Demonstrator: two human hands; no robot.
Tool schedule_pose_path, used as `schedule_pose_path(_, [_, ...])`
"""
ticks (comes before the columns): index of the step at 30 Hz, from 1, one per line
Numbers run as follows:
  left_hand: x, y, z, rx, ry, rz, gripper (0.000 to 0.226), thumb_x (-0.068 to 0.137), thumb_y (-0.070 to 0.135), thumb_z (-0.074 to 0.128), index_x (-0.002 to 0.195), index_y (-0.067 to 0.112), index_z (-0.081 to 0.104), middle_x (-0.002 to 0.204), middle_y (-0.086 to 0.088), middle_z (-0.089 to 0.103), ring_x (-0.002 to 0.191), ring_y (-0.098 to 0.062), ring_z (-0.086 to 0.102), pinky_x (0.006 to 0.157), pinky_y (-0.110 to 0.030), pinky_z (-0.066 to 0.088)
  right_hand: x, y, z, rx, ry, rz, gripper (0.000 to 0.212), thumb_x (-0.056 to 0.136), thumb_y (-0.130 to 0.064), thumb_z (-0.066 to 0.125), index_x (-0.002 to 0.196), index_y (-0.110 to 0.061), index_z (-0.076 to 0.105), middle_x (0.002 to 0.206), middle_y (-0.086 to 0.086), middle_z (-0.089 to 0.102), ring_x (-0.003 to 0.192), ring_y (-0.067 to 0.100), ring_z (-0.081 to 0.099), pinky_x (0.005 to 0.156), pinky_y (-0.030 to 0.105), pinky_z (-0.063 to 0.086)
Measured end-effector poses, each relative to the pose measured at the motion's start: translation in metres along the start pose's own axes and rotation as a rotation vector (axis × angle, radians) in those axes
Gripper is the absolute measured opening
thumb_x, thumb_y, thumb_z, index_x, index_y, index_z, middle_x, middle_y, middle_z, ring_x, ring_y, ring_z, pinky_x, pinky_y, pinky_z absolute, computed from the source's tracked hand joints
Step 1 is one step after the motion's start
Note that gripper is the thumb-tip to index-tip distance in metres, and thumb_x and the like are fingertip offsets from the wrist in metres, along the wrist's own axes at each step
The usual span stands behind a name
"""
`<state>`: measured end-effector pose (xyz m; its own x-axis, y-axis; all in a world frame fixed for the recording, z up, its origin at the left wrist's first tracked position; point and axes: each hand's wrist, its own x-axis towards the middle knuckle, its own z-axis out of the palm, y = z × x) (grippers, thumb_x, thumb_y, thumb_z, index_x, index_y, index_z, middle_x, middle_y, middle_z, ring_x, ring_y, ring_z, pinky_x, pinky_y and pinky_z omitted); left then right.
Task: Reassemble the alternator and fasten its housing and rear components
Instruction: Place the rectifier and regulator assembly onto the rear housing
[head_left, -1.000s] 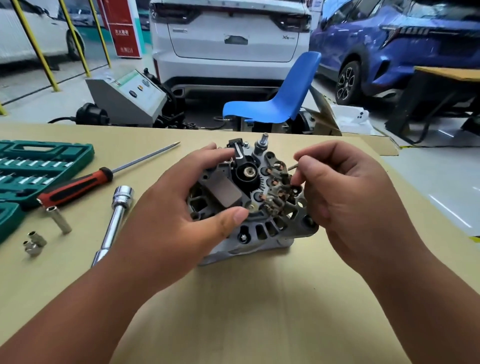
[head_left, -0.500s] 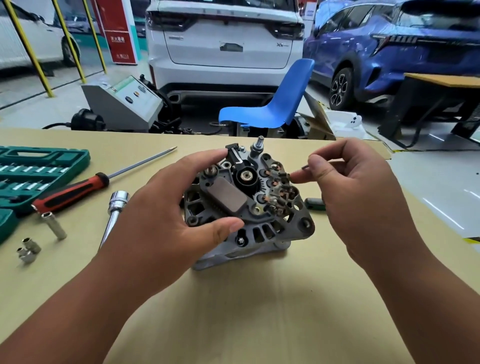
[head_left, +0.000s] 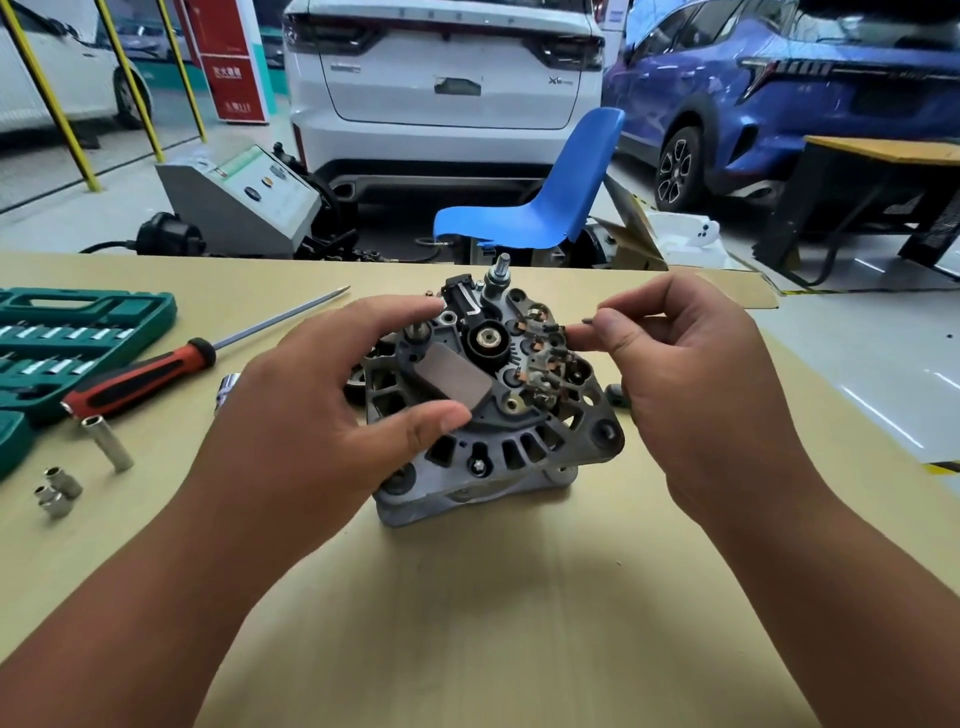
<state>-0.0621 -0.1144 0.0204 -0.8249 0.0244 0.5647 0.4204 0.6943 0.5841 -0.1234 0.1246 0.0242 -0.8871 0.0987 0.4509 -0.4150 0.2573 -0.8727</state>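
Grey alternator (head_left: 519, 447) is gripped by left hand (head_left: 322, 415); right hand (head_left: 691, 384) pinches a small screw (head_left: 588, 321), which probably needs its rear hole next

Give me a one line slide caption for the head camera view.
Left hand grips the alternator on the table while the right hand pinches a small dark part beside its rear components.

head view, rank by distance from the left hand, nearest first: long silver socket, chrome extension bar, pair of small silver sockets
1. Chrome extension bar: just left of the left hand, which grips the grey metal alternator.
2. Long silver socket: farther left, lying loose.
3. Pair of small silver sockets: farthest, lower left.
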Motion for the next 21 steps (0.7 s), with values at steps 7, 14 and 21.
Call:
schedule_pose_path(7, [-0.004,0.009,0.01,0.019,-0.018,-0.016,0.088,0.058,0.076,0.074,0.142,0.064,0.049,0.143,0.041,0.054,0.137,0.016,0.046,0.103,0.005,0.028,-0.004,-0.002,0.004,0.075,0.007,0.001,0.014,0.099,-0.014,0.068,0.089,-0.024,0.066,0.084,-0.008,0.08,0.085,0.009,0.077,0.068,0.03,0.048])
schedule_pose_path(14, [-0.005,0.019,0.022,0.061,0.026,-0.032,0.087,0.061,0.078,0.071,0.143,0.056,0.054,0.156,0.026,0.05,0.143,0.0,0.045,0.104,-0.006,0.026,-0.007,-0.005,0.008,0.101,0.033,-0.01,0.017,0.099,-0.012,0.068,0.087,-0.024,0.066,0.081,-0.008,0.079,0.081,0.007,0.076,0.063,0.013,0.049])
schedule_pose_path(21, [-0.003,0.019,0.019,0.08,0.023,-0.02,0.09,0.066,0.071,0.087,0.147,0.055,0.052,0.152,0.028,0.052,0.141,0.004,0.044,0.107,0.001,0.025,-0.008,-0.005,0.009,0.111,0.041,-0.028,0.017,0.098,-0.011,0.069,0.086,-0.024,0.067,0.081,-0.007,0.079,0.078,0.005,0.075,0.061,0.012,0.048])
